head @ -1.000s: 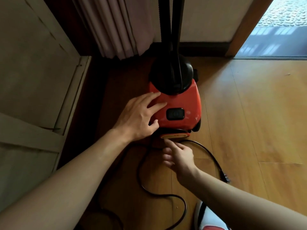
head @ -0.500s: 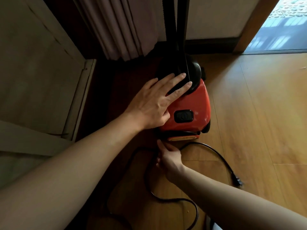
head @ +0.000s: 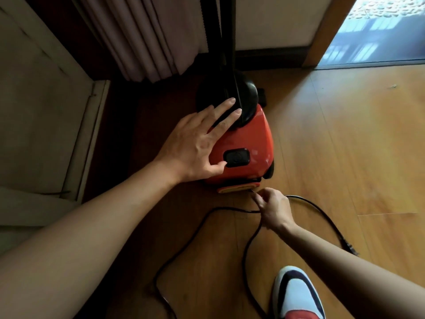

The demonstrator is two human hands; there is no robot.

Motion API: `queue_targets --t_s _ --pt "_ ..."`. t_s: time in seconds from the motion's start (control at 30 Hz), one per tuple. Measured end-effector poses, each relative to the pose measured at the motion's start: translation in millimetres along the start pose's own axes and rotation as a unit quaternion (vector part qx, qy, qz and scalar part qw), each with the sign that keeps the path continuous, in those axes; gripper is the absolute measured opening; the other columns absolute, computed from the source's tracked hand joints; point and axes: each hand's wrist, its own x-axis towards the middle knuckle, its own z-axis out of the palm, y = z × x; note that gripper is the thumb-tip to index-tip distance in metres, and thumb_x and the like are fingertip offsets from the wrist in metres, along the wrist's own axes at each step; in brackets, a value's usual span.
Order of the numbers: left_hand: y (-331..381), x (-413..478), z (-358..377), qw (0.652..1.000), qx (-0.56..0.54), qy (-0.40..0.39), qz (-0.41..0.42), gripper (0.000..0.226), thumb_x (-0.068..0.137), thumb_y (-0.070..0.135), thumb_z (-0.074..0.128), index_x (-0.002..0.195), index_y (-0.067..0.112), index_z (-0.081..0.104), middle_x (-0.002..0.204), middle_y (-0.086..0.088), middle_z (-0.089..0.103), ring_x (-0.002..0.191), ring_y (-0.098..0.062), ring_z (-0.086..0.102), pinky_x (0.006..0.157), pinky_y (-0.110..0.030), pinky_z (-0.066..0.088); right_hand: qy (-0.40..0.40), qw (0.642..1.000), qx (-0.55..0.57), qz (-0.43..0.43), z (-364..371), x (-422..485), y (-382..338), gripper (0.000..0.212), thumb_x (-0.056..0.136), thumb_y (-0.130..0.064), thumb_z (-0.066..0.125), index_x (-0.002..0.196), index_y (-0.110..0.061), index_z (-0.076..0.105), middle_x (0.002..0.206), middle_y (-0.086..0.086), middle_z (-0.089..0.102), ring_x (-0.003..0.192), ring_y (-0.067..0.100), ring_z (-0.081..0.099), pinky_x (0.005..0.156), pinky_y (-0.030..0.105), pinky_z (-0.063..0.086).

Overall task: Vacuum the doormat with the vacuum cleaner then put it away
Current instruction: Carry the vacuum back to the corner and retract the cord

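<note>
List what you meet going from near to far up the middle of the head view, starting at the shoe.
The shoe → right hand, pinching the power cord → red vacuum cleaner → dark skirting board.

Daylight is admitted through the doorway at upper right, and the wooden floor near it is lit warm and bright. The left corner below the curtain is left dim, in deep shadow. Small glare spots are seen on the red vacuum cleaner shell. Straight lines are bowed at the edges by wide-angle distortion. Fine detail is slightly smeared throughout.
</note>
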Motion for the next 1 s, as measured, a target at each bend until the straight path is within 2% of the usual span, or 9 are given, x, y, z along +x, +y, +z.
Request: queue_targets --t_s 0.13,0.23,0.33,0.4,0.53,0.6,0.73,0.87,1.0 --pt "3 1 5 1.000 -0.031 0.001 -0.006 0.119 0.067 0.065 0.072 0.159 0.025 0.009 0.167 0.002 -0.001 0.152 -0.026 0.018 0.115 -0.049 0.036 -0.007 0.962 -0.245 -0.121 -19 6 11 0.021 0.106 -0.033 0.047 0.097 -0.015 0.051 0.095 0.002 0.053 0.076 0.021 0.056 0.063 0.032 0.045" --pt "7 1 6 0.998 -0.058 0.005 -0.011 0.124 0.063 0.063 0.078 0.159 0.024 0.010 0.167 0.003 0.001 0.152 -0.026 0.018 0.112 -0.047 0.042 -0.039 0.953 -0.275 -0.122 -36 18 9 0.024 0.107 -0.032 0.039 0.095 -0.013 0.048 0.095 0.005 0.044 0.081 0.025 0.048 0.068 0.036 0.040" --pt "9 0 4 0.997 -0.075 0.010 -0.019 0.125 0.062 0.061 0.079 0.158 0.025 0.009 0.167 0.005 0.001 0.152 -0.024 0.017 0.107 -0.045 0.047 -0.070 0.946 -0.279 -0.152 -52 27 5 0.042 0.107 -0.045 0.022 0.095 -0.016 0.050 0.092 0.004 0.061 0.092 0.028 0.051 0.080 0.038 0.036" --pt "10 0 5 0.997 -0.072 0.015 -0.016 0.125 0.061 0.061 0.080 0.158 0.024 0.008 0.167 0.004 0.002 0.152 -0.025 0.017 0.108 -0.045 0.046 -0.112 0.965 -0.190 -0.139 -61 28 5 0.029 0.107 -0.041 0.035 0.094 -0.020 0.050 0.086 -0.002 0.071 0.089 0.021 0.062 0.085 0.039 0.046" --pt "12 0 6 0.997 -0.068 0.016 -0.022 0.127 0.060 0.060 0.082 0.158 0.024 0.008 0.166 0.002 0.003 0.152 -0.027 0.018 0.108 -0.042 0.043 -0.166 0.982 0.067 -0.053 -77 19 -1 0.022 0.101 -0.025 0.060 0.088 -0.007 0.062 0.071 0.003 0.066 0.060 0.012 0.063 0.063 0.028 0.054" --pt "13 0 5 0.998 -0.063 0.020 -0.024 0.126 0.060 0.061 0.081 0.158 0.024 0.010 0.166 0.002 0.004 0.151 -0.027 0.019 0.106 -0.040 0.043 -0.196 0.961 0.193 0.011 -83 9 -10 0.024 0.099 -0.026 0.063 0.081 -0.010 0.064 0.064 0.001 0.056 0.059 0.013 0.058 0.063 0.028 0.054" --pt "15 2 5 0.998 -0.053 0.023 -0.030 0.123 0.063 0.063 0.079 0.158 0.025 0.010 0.166 0.002 0.003 0.151 -0.028 0.020 0.104 -0.039 0.043 -0.224 0.868 0.426 0.124 -91 -14 -30 0.028 0.101 -0.033 0.056 0.080 -0.014 0.059 0.059 -0.001 0.036 0.054 0.014 0.042 0.062 0.029 0.048" --pt "17 2 4 0.998 -0.047 0.022 -0.030 0.120 0.065 0.064 0.077 0.158 0.027 0.011 0.166 0.003 0.003 0.151 -0.025 0.020 0.103 -0.034 0.041 -0.199 0.875 0.438 0.058 -72 -45 -49 0.033 0.107 -0.031 0.040 0.093 -0.009 0.059 0.059 0.002 0.044 0.044 0.012 0.033 0.048 0.026 0.040" --pt "14 1 -4 0.998 -0.048 0.028 -0.020 0.102 0.076 0.053 0.070 0.158 0.031 0.014 0.166 0.006 0.004 0.148 -0.020 0.028 0.097 -0.038 0.054 -0.158 0.889 0.428 -0.035 -31 -69 -65 0.035 0.110 -0.029 0.036 0.109 -0.003 0.060 0.058 0.007 0.048 0.039 0.015 0.036 0.036 0.020 0.031"
